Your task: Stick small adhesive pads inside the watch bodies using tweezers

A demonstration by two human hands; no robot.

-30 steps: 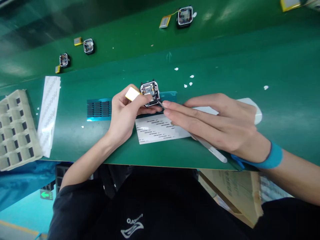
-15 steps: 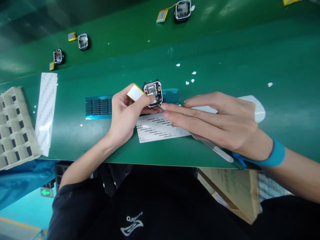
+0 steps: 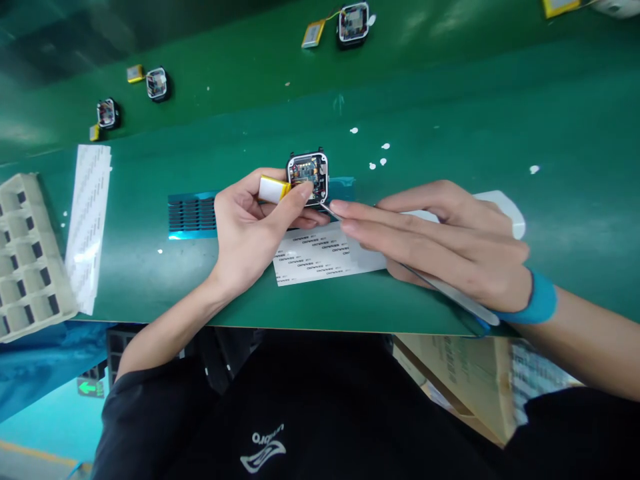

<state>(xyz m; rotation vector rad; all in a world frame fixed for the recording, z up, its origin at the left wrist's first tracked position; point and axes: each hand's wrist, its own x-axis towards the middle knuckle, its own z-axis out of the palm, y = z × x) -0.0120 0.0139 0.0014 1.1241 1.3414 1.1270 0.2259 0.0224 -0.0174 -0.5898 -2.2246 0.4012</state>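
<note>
Held between the thumb and fingers of my left hand [image 3: 260, 227] is a black, square watch case [image 3: 309, 175] with its circuit board showing. A white and yellow battery [image 3: 273, 189] lies against the same hand, at the case's left side. My right hand [image 3: 440, 240] is closed on metal tweezers [image 3: 465, 300], whose tip reaches the lower right edge of the case. Under the hands lies a white printed sheet [image 3: 315, 257], with a blue slotted strip [image 3: 193, 215] to its left.
Similar open cases [image 3: 353, 25] with batteries stand along the back. Small white stickers [image 3: 385, 146] dot the green table [image 3: 150, 280]. At the left are a long white sheet [image 3: 90, 220] and a beige compartment tray [image 3: 30, 293]. A cardboard box [image 3: 465, 373] is below the table edge.
The case has risen slightly and turned in my left hand, and the battery now lies more level. My right hand's fingers and the tweezers have shifted a little right.
</note>
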